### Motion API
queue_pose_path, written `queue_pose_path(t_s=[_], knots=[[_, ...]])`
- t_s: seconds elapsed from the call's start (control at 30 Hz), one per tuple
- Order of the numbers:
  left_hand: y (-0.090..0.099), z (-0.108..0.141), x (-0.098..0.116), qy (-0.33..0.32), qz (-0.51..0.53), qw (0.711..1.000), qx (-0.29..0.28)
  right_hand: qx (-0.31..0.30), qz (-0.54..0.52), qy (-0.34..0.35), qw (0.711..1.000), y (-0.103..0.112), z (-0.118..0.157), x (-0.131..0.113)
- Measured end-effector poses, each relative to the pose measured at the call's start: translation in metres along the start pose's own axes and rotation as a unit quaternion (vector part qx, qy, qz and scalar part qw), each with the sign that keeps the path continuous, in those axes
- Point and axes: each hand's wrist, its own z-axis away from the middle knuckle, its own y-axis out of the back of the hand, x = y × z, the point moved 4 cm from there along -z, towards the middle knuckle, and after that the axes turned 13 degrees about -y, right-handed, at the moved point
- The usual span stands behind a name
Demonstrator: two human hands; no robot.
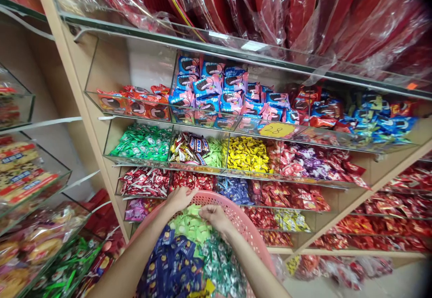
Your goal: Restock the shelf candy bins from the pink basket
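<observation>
1. Light green packets point(194, 228): loose heap in the pink basket point(245, 223), upper-middle part. From the right hand point(216, 217), heap lies toward 8 o'clock; from the left hand point(178, 199), toward 5 o'clock.
2. Long axis: packets lie at mixed angles, so no single direction for the heap.
3. Nearer hand: right. Its fingertips are at the heap's upper-right edge, pointing about 10 o'clock. Left hand is a bit farther up, near the basket's 12 o'clock rim, fingers pointing about 2 o'clock.
4. Right grip: fingers curled in, tips near each other. Cannot tell if they meet or pinch a packet.
5. Left grip: fingers loosely extended and apart, no packet seen in it. Contact with rim: cannot tell.
6. Around the heap: dark blue packets point(175, 262) toward 7 o'clock, dark green packets point(224, 262) toward 5 o'clock, a few yellow packets point(205, 289) near 6 o'clock.
7. Beyond the rim at 12 o'clock: red packets point(192, 180) in a shelf bin, near the left hand.
</observation>
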Motion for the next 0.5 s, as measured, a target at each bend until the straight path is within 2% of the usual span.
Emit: queue_pose_path(t_s=[0.2,0.5], knots=[[-0.004,-0.007,0.013,-0.011,0.003,1.000,-0.002,0.004,-0.036,-0.027,0.999,0.002,-0.001,0.016],[-0.007,-0.012,0.024,-0.022,-0.015,1.000,-0.007,0.017,-0.037,-0.042,0.998,-0.005,-0.002,0.023]])
